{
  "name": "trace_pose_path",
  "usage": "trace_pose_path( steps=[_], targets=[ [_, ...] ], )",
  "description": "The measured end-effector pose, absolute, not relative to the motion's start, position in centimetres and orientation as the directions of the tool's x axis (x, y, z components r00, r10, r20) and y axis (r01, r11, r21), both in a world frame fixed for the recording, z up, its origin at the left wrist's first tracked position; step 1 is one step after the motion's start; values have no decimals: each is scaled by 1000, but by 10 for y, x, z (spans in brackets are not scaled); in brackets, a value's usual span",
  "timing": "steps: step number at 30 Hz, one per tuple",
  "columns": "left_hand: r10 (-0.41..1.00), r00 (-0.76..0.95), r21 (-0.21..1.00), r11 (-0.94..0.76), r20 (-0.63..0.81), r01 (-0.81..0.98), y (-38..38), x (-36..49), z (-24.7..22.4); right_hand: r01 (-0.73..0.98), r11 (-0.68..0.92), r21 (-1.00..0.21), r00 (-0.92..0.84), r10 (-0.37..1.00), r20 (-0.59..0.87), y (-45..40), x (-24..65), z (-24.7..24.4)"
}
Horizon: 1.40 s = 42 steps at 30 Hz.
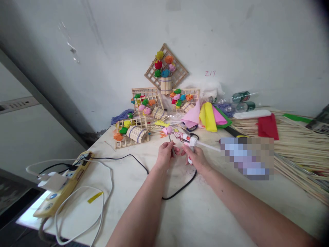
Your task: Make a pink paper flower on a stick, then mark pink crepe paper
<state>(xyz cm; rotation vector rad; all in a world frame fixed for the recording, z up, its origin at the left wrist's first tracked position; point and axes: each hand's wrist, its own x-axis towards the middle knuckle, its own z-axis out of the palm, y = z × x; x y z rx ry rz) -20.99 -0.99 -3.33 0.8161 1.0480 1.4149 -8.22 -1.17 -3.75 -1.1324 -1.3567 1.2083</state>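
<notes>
My left hand [166, 152] is closed around the thin stem of a pink paper flower [167, 130], whose bloom stands above my fingertips. In my right hand [196, 157] is a white glue gun [192, 141], gripped by its handle. Its patterned front end points left and lies close to the flower; whether they touch is hard to tell. A white glue stick [209, 146] sticks out of the gun's back end. From the gun's handle a black cord [180, 189] loops over the table.
Stick lattices with paper flowers [131, 132] stand and lie at the back. Coloured paper [208, 116], bottles [241, 96] and bundled thin sticks [303, 147] are at the right. A yellow power strip [63, 188] with white cables lies at the left.
</notes>
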Motion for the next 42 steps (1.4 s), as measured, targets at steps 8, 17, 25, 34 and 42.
trace_pose_path(
  steps=[8,17,25,34,42],
  targets=[
    [986,-129,941,56,-104,-333,-8,-208,-36,75,122,-990,-123,986,112,-10,-83,-42],
    [985,-144,949,49,-98,-312,-7,-208,-38,100,123,-987,-141,984,109,-11,-84,-39],
    [986,-144,959,36,-80,-281,-7,-208,-39,131,166,-977,-161,976,144,-12,-84,-38],
    [986,-148,960,27,-71,-279,-7,-208,-40,145,212,-966,-172,967,187,-9,-85,-43],
    [989,-138,963,17,-56,-270,-5,-209,-41,196,251,-948,-181,959,217,-12,-86,-39]
  ],
)
